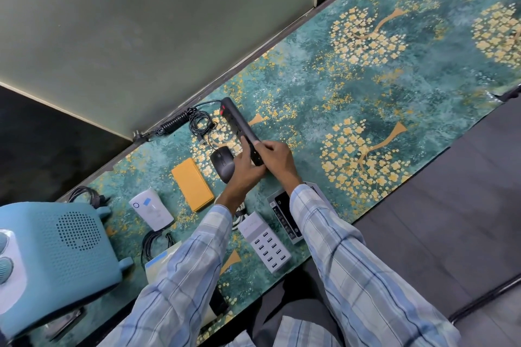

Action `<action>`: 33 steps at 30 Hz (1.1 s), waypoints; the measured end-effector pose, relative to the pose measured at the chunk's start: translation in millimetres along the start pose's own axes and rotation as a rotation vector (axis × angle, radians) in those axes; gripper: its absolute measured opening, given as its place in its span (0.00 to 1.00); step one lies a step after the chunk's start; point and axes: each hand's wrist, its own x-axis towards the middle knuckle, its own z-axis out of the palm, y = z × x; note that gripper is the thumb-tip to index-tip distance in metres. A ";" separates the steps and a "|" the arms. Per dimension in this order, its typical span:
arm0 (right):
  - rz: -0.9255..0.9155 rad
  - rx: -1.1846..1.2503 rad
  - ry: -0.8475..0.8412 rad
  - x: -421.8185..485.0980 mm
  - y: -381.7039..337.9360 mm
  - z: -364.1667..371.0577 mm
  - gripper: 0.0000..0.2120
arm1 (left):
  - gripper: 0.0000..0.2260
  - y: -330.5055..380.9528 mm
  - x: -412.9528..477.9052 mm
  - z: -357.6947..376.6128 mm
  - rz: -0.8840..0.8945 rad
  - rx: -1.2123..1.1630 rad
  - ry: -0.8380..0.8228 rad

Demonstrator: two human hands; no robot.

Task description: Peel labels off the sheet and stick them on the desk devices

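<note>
A long black power strip (236, 118) with red switches lies at an angle in the middle of the desk. Both hands hold its near end: my left hand (244, 168) grips it from the left and below, my right hand (277, 160) curls over it from the right. A black mouse (221, 162), a yellow power bank (192, 184), a white device with a blue label (150, 211), a white multi-port USB charger (263, 244) and a grey panel device (287, 220) lie nearby. The label sheet (159, 260) peeks out under my left sleeve.
A teal speaker-like box (60, 251) fills the left edge. Coiled black cables (183, 121) lie behind the power strip, more cable (156, 244) by the white device. A green patterned mat (380, 79) covers the desk; a partition wall (141, 22) stands behind.
</note>
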 end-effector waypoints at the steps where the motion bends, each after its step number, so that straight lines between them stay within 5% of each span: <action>1: -0.048 -0.047 0.024 -2.3 1.0 -1.6 0.13 | 0.47 -1.6 0.2 0.6 0.003 0.108 -0.010; 8: -0.215 -0.337 0.329 -11.0 8.6 -8.4 0.11 | 0.41 -10.6 1.5 11.9 0.120 0.278 -0.023; 17: -0.216 -0.520 0.424 -18.1 12.3 -9.2 0.08 | 0.23 -9.5 -49.9 -8.2 0.210 0.226 0.102; 23: -0.408 -0.406 0.196 -66.7 10.8 50.7 0.04 | 0.12 -54.2 -93.2 -53.2 0.173 0.157 0.258; 33: -0.307 -0.302 -0.199 -151.1 54.5 141.8 0.09 | 0.09 -131.5 -169.2 -122.8 -0.096 -0.277 0.401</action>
